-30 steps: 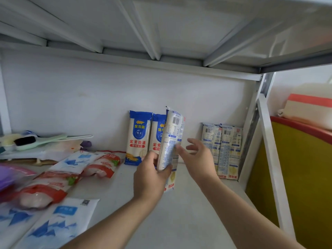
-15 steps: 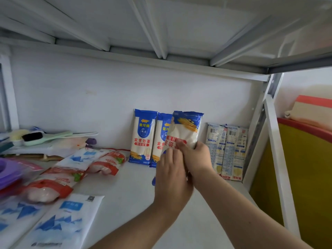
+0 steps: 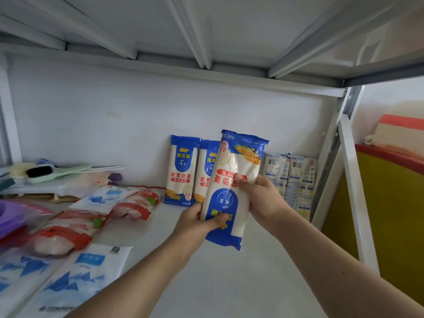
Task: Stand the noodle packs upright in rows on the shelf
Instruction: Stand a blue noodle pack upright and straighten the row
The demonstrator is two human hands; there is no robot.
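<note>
I hold a blue-and-white noodle pack (image 3: 231, 196) above the white shelf (image 3: 229, 283), its print upside down and its front facing me. My left hand (image 3: 195, 223) grips its lower left edge with the thumb on the front. My right hand (image 3: 261, 200) grips its right side, thumb pressed on the red label. Behind it two matching noodle packs (image 3: 182, 171) stand upright against the back wall, the second partly hidden. Two paler packs (image 3: 290, 180) stand upright to their right, near the shelf post.
Red-and-white pouches (image 3: 135, 203) and blue-printed flat bags (image 3: 68, 278) lie on the left of the shelf. Brushes (image 3: 46, 172) rest at the back left, something purple (image 3: 11, 216) at the left edge. A white post (image 3: 353, 191) bounds the right; a yellow panel (image 3: 390, 214) lies beyond.
The pack was edge-on a second ago in my left hand; it has since been turned with its front facing me, upside down, and both hands now grip it nearer to me.
</note>
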